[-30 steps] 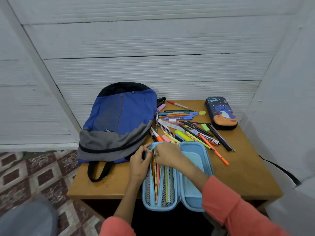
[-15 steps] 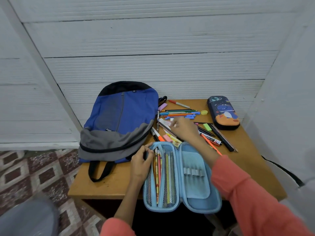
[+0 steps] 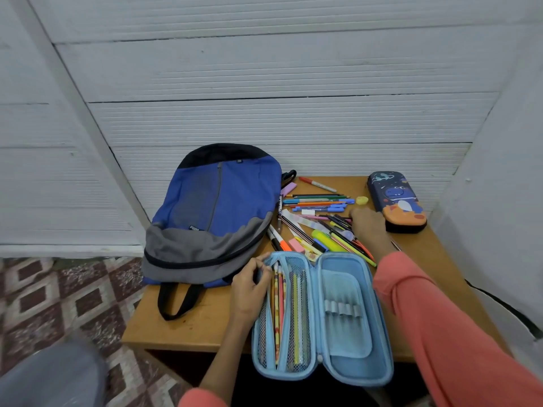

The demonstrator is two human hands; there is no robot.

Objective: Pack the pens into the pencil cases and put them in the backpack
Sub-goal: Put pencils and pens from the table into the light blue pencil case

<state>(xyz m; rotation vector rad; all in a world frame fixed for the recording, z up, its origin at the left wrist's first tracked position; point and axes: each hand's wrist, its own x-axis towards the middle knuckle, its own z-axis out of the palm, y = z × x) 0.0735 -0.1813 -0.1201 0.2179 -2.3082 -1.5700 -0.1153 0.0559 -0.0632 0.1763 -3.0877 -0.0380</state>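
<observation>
- A few pencils (image 3: 277, 304) sit in our open light-blue hard pencil case (image 3: 349, 342), lower centre; our left hand (image 3: 249, 284) pinches its mesh edge.
- Our right hand (image 3: 367, 227) rests on the loose coloured pens (image 3: 320, 227), centre right; we cannot tell its grip.
- The dark cartoon pencil case (image 3: 396, 201) and the blue-grey backpack (image 3: 217, 212) look closed: most remains.

Lifts the right hand (image 3: 368, 226) off the top rim of the blue case (image 3: 349, 345), carries it across the pile of pens (image 3: 325, 240), and brings it to the pile's far right end, just beside the dark case (image 3: 396, 201). Bares the elastic loops (image 3: 342, 308) inside.
</observation>
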